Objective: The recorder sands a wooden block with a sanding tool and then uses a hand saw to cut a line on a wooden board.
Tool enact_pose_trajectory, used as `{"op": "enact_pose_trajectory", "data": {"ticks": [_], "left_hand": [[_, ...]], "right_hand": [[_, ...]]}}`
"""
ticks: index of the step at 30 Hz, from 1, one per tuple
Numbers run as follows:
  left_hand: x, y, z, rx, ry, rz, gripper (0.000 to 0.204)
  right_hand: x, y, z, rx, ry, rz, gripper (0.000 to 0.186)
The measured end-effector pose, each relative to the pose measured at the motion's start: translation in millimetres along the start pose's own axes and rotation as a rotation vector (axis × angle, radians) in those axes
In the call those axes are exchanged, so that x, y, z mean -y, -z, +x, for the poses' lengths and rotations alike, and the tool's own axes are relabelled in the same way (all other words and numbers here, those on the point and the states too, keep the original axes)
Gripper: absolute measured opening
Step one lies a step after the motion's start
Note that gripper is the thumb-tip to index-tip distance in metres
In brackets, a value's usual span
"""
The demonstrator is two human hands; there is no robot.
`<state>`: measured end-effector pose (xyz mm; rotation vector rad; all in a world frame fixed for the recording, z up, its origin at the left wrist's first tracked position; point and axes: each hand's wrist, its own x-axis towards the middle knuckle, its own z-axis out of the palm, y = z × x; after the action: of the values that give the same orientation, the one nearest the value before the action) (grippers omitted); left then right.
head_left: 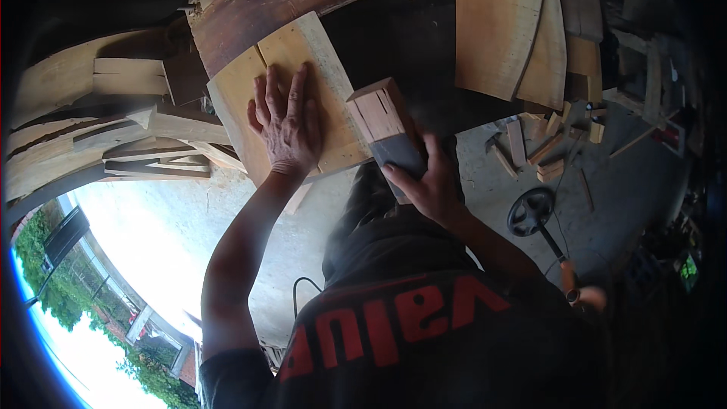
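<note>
My left hand (286,121) lies flat with fingers spread on a pale wooden board (331,79). The board has a dark crack near its far edge and a rough, whitish strip along its right side. To the right of this board, my right hand (433,185) grips a rectangular wooden block (376,112) around its near part. A dark grey band, which looks like sandpaper, wraps the block (400,153). The block is tilted, with its split far end near the board's right edge; I cannot tell whether they touch. Its underside is hidden.
Beneath the board is a dark work surface (401,38) with a worn reddish-brown plank (250,7) behind. Wide planks (496,23) lie at the far right. Stacked lumber (125,132) fills the left. Offcuts (516,142) and a black spoked wheel (531,211) on a rod are at floor level, right.
</note>
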<state>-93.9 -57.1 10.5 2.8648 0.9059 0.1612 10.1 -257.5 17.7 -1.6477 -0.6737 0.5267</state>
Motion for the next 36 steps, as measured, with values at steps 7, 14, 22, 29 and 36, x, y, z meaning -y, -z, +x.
{"op": "enact_pose_trajectory", "data": {"ticks": [7,14,22,29,36], "left_hand": [[1,-1,0,0.011,0.005,0.036,0.052],[-1,0,0,0.0,0.006,0.022,0.052],[0,-2,-3,-0.029,-0.004,0.047,0.051],[1,-3,-6,-0.083,-0.008,0.033,0.051],[-13,7,14,0.083,-0.584,-0.039,0.049]], "right_hand": [[-33,-35,121,0.012,-0.067,0.086,0.057],[2,2,-9,-0.003,-0.093,-0.027,0.065],[-47,-51,138,-0.111,0.008,-0.106,0.06],[-34,-21,115,-0.12,0.092,-0.822,0.072],[-41,8,54,-0.066,0.163,-1.194,0.074]]}}
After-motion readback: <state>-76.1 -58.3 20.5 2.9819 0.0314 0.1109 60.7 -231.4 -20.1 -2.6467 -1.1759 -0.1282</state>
